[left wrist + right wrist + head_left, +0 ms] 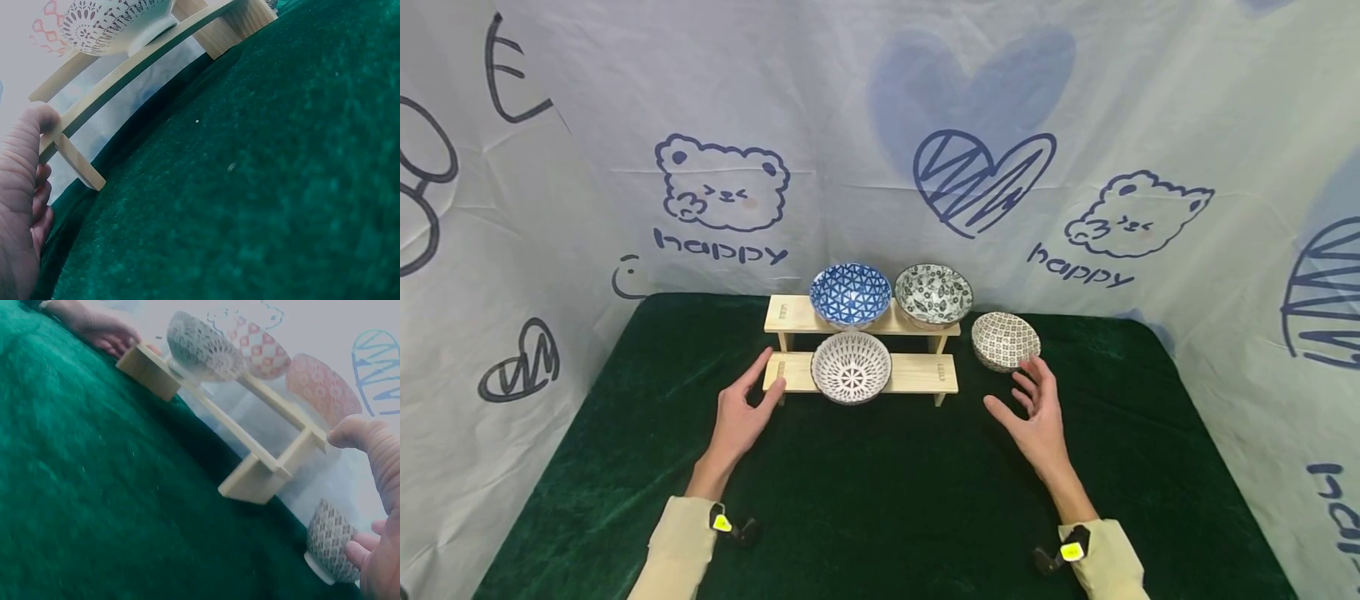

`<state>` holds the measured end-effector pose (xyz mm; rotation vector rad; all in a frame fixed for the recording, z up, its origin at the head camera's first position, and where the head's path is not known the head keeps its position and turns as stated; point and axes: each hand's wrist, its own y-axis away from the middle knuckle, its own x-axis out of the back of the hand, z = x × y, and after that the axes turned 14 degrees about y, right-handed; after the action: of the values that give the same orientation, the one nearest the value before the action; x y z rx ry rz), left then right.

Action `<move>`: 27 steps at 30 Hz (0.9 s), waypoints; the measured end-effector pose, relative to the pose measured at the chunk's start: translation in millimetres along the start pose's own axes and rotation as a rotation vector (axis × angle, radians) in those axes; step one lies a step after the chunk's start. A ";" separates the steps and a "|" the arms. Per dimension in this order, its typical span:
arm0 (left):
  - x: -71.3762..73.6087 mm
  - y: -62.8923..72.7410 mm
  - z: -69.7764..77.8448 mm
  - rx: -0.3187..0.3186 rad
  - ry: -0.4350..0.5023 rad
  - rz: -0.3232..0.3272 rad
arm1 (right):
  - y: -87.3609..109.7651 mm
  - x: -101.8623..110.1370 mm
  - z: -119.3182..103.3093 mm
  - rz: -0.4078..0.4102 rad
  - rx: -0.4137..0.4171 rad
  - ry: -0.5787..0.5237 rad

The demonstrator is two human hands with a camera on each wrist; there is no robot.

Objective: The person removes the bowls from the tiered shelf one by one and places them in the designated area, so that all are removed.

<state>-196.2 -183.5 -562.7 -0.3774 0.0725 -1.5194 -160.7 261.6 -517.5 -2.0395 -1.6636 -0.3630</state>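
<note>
A two-tier wooden stand (pixel 917 372) holds three bowls. On its lower board sits a white bowl with a dark radiating pattern (pixel 852 367); on the upper board are a blue patterned bowl (pixel 850 295) and a bowl with dark leaf patterns (pixel 933 295). My left hand (pixel 741 421) grips the left end of the lower board, thumb (pixel 44 117) over the top and the other fingers lower down. Right of the stand, a small brown-patterned bowl (pixel 1005 342) rests on the cloth. My right hand (pixel 1036 421) is beside it, fingers parted, fingertips (pixel 357 553) right at its side.
Dark green cloth (pixel 880 500) covers the table. Behind and at both sides hangs a pale printed curtain (pixel 850 100), close behind the stand. A small camera is strapped at each cuff.
</note>
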 end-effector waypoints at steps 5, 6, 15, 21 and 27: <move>-0.4 0.2 -0.1 0.002 -0.002 -0.001 | 0.1 -6.7 -8.8 -0.028 0.055 -0.005; -0.4 -0.2 -0.5 0.002 -0.004 -0.002 | -0.1 -8.1 -10.0 -0.033 0.066 -0.007; -1.1 -0.6 0.3 0.005 -0.004 0.001 | 0.7 -23.1 -21.6 -0.108 0.157 0.016; -0.8 -1.2 0.6 0.005 -0.010 0.002 | 1.1 -31.8 -29.9 -0.158 0.196 -0.019; 0.0 -0.1 2.2 0.007 -0.006 0.002 | 1.0 -39.0 -36.6 -0.200 0.226 -0.021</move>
<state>-195.7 -183.1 -560.6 -0.3761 0.0632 -1.5165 -165.1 209.6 -505.7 -1.7259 -1.8365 -0.2092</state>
